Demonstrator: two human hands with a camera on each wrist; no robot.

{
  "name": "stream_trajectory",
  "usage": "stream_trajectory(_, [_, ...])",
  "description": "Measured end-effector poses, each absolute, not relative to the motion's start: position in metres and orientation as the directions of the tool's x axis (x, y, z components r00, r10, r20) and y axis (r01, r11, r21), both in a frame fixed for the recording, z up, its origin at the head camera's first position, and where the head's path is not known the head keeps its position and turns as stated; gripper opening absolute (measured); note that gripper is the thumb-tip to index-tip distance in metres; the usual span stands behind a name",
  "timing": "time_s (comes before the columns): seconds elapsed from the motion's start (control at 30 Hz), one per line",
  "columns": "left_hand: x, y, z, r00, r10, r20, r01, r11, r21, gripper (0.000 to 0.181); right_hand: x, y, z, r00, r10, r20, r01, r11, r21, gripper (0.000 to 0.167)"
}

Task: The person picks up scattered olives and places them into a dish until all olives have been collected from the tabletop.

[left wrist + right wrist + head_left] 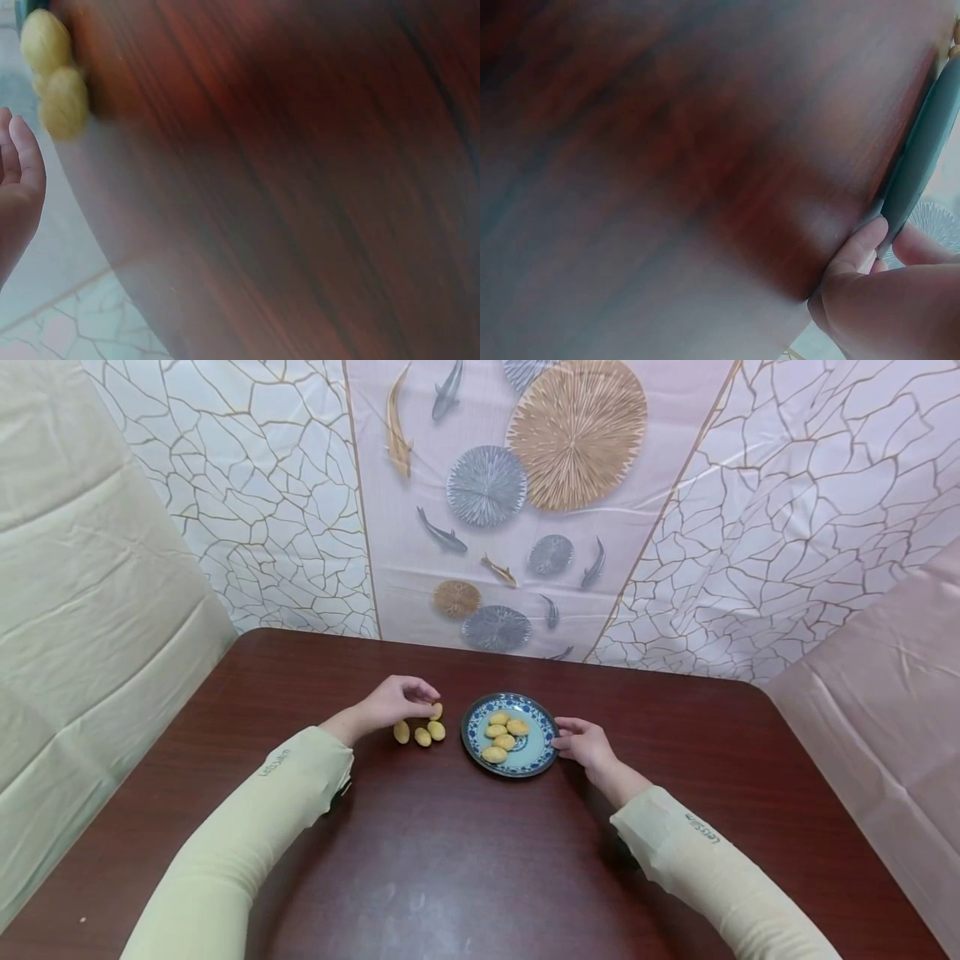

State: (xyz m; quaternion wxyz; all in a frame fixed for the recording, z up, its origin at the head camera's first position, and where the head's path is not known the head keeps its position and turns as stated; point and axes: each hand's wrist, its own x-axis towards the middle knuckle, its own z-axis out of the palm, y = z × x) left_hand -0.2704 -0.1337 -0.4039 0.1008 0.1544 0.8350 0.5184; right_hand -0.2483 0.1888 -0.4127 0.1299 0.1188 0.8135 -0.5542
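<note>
A round plate (536, 752) with a blue patterned border lies on the table, bearing several small yellow oval pieces (504, 742) that look like little potatoes or fruit. My right hand (588, 747) pinches the plate's right rim; in the right wrist view, thumb and fingers lie on either side of the rim (922, 142). Left of the plate, the thumb and fingertips of my left hand (397, 700) pinch one yellow oval piece (437, 713). Three more lie close below that hand. The left wrist view shows only part of the hand (19, 184), near yellow pieces (64, 105).
The dark wooden table (420, 852) reaches back to a patterned curtain (487, 577). Pale cloth hangs along the left (90, 610) and right sides. Both forearms, in light sleeves, extend over the table from the front.
</note>
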Motion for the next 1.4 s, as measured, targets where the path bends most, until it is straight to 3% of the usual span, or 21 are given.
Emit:
stream_trajectory(0.4, [-0.263,-0.163,-0.416,-0.944,0.329,-0.031,0.158,0.532,0.832,0.026,-0.249,0.189,-0.414,-0.937,0.053,-0.345,0.34,0.367,-0.866,0.046])
stream_trajectory(0.87, [-0.255,-0.168,-0.413,-0.945,0.318,-0.077,0.164,0.662,0.731,0.035,-0.249,0.188,-0.414,-0.937,0.053,-0.346,0.341,0.369,-0.865,0.046])
stream_trajectory(1.4, [-0.256,-0.167,-0.416,-0.931,0.354,-0.086,0.18,0.653,0.736,0.022,-0.249,0.189,-0.415,-0.937,0.065,-0.342,0.341,0.372,-0.864,0.045])
